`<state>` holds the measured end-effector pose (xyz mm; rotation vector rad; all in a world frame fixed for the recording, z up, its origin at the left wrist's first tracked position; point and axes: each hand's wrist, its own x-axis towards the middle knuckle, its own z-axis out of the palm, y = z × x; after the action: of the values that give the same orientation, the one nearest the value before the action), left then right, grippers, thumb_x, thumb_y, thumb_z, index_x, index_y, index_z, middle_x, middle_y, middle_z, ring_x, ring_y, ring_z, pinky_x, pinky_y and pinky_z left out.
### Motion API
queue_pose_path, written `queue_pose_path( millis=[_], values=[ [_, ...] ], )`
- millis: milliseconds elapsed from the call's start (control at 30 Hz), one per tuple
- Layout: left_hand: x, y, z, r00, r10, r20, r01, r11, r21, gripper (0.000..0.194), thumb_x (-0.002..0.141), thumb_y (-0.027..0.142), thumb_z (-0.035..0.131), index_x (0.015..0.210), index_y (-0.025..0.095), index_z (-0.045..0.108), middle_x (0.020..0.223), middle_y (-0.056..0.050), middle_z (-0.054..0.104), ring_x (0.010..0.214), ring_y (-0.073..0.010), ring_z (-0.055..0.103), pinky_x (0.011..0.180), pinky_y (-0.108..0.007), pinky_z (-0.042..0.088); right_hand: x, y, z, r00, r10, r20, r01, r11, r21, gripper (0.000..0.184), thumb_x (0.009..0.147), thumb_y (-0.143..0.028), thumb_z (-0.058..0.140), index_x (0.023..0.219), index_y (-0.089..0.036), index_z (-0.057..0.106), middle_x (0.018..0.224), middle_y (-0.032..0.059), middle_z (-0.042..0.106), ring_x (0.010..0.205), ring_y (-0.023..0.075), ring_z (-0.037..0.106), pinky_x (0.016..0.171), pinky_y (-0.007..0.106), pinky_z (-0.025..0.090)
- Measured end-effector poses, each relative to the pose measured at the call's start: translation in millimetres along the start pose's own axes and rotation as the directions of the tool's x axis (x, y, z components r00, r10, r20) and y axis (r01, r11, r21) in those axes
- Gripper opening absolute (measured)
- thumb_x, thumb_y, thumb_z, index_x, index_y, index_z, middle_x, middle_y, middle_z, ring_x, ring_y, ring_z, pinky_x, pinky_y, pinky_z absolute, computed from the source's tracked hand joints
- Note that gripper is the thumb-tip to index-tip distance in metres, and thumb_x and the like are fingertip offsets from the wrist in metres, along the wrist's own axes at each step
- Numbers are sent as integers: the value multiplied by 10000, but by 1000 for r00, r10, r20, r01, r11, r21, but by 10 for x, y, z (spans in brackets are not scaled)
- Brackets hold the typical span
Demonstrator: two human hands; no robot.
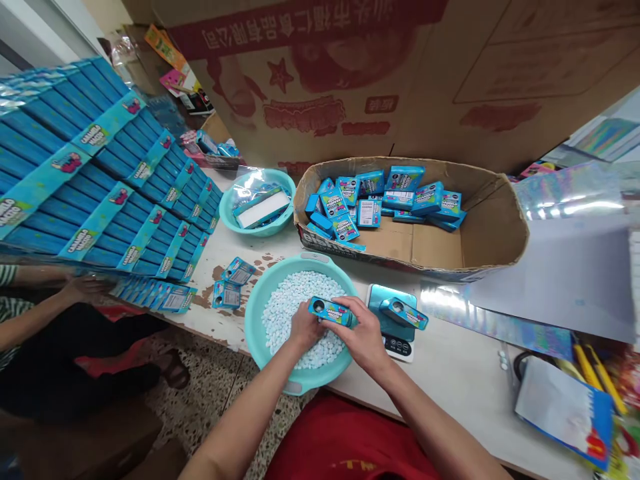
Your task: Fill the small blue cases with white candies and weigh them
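Note:
A teal basin [260, 347] full of small white tablets sits at the table's near edge. Over it my right hand [363, 337] grips a small blue box [331, 311], its round hole facing left. My left hand [304, 328] is curled low over the tablets just under the box's open end; what its fingers pinch is hidden. A second blue box [403, 313] lies on a small digital scale [395, 343] just right of the basin.
An open cardboard tray [493, 233] holds several filled blue boxes. A smaller teal bowl [227, 210] stands behind the basin. Flat blue boxes [233, 283] lie at left, under big stacked cartons [95, 187]. Another person's arm [45, 310] reaches in at left. Holographic sheets [500, 323] lie at right.

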<state>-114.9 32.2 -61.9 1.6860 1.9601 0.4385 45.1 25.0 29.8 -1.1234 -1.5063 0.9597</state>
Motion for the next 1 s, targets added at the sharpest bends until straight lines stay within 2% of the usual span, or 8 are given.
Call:
queue_pose_path(
  millis=[100,200,267,367,433,600,867,1000],
  values=[
    [-69,-104,-202,988,-148,-39,134,961,-241,121,672,316,613,681,196,601,710,-44,589,769,-237,583,685,-311,406,3,97,66,1000,29,1,-29,998,-47,307,725,-289,721,1000,-211,609,973,53,625,933,209,592,830,344,477],
    [-109,-23,-432,962,-268,-48,226,883,-411,257,748,440,518,712,189,559,582,6,512,543,-160,527,507,-250,367,-19,197,118,999,39,22,-37,995,-98,297,730,-282,709,998,-211,604,968,57,622,934,223,589,820,360,475],
    [-143,135,-582,931,-364,-21,248,675,-695,303,732,491,550,748,189,527,561,34,473,441,-114,454,409,-214,299,-41,237,158,997,39,68,-30,991,-128,303,729,-259,706,1008,-209,597,969,57,619,936,227,583,816,362,472],
    [-177,407,-761,921,-388,-34,68,245,-967,309,663,431,671,762,183,514,609,34,505,453,-93,463,391,-192,308,-64,223,239,988,48,145,-18,979,-205,317,720,-211,706,1015,-194,592,975,62,619,940,233,568,815,369,458],
    [-169,536,-826,917,-383,-113,-58,152,-987,283,658,380,686,768,176,524,639,23,533,516,-109,525,442,-201,385,-63,164,291,977,72,200,-16,963,-268,324,696,-184,718,997,-185,597,964,64,625,934,241,565,809,375,446],
    [-102,638,-865,875,-426,-231,-195,126,-973,243,663,329,682,757,171,524,671,18,553,583,-136,582,525,-245,468,-4,-27,317,972,53,228,29,939,-343,321,690,-228,729,984,-200,604,942,42,638,928,240,575,806,378,401],
    [-57,693,-897,871,-459,-178,-125,142,-982,262,652,339,687,743,170,510,663,18,569,558,-161,606,516,-264,477,73,-42,260,960,117,256,-19,933,-359,344,652,-220,755,965,-208,612,931,27,637,949,233,580,823,369,382],
    [-45,716,-886,878,-446,-173,-123,139,-983,267,663,341,683,750,170,497,645,31,553,491,-127,568,497,-249,463,86,-37,249,954,137,267,-37,937,-347,336,657,-214,744,967,-213,615,931,25,638,946,227,581,820,360,389]
  ],
)
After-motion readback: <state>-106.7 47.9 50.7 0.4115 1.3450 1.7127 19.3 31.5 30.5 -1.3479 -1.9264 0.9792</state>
